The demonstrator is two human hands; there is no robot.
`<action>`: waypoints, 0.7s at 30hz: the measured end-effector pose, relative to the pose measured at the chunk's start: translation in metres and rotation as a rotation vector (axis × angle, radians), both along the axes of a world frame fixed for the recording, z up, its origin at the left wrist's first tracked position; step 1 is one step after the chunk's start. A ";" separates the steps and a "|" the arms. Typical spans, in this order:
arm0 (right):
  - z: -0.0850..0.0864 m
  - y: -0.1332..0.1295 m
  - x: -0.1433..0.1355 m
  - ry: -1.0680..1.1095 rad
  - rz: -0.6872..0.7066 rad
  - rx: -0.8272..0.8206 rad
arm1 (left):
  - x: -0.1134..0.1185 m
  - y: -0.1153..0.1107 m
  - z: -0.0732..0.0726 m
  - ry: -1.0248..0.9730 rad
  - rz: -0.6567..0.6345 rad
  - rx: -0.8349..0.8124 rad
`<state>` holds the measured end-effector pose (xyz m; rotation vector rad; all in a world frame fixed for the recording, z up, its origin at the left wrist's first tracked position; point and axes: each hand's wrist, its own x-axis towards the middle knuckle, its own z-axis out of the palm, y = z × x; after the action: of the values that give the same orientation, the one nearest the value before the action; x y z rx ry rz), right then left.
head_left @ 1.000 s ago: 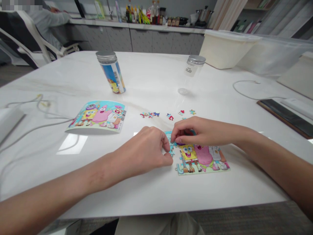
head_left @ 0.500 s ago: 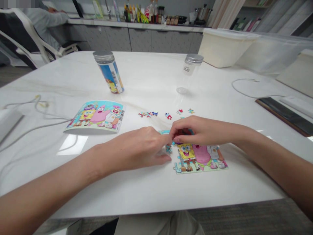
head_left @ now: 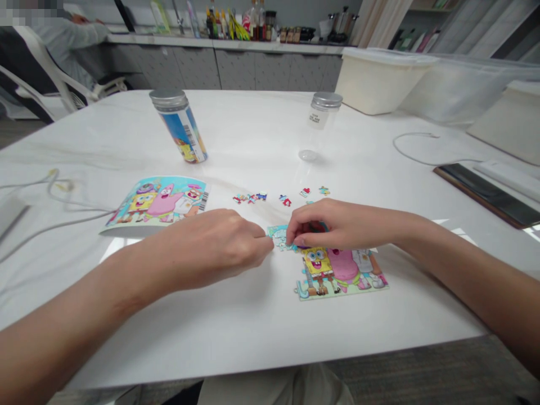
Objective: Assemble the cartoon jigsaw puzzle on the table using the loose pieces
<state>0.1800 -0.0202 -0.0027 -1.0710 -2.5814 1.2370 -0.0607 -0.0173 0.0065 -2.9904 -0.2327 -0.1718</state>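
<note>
A partly assembled cartoon jigsaw puzzle [head_left: 346, 270] lies flat near the table's front, its upper part covered by my right hand [head_left: 316, 225]. That hand's fingers are bent together, with the tips on light-blue pieces [head_left: 279, 235] at the puzzle's upper left. My left hand [head_left: 230, 242] is closed just left of these, thumb and forefinger pressed together at the puzzle's edge; whatever they pinch is hidden. Behind the hands lie several loose jigsaw pieces [head_left: 252, 198], among them a red and blue one [head_left: 286, 200]. A curved picture sheet [head_left: 162, 199] with matching characters lies beyond my left forearm.
A cartoon-labelled jar [head_left: 181, 129] and a clear jar [head_left: 318, 126] stand farther back. White cables [head_left: 54, 194] run at the left. On the right are a dark phone-like slab [head_left: 485, 194] and plastic bins [head_left: 379, 84]. Someone in a grey sleeve [head_left: 76, 39] sits back left.
My left hand has drawn left and closed its fingertips; the loose blue piece beneath them no longer shows there. My right hand stays on the puzzle. The whole view has shifted slightly.
</note>
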 end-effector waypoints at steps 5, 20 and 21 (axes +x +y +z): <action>0.000 0.000 0.000 -0.003 0.004 0.009 | 0.002 0.000 -0.005 0.023 0.009 0.003; 0.001 0.000 0.000 -0.007 0.004 -0.005 | 0.001 0.005 -0.009 0.029 0.173 -0.216; 0.001 0.000 0.000 -0.009 0.002 -0.005 | 0.000 0.006 -0.009 0.008 0.208 -0.244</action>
<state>0.1797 -0.0206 -0.0014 -1.0771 -2.5884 1.2429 -0.0603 -0.0115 -0.0023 -3.1762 -0.6022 -0.1159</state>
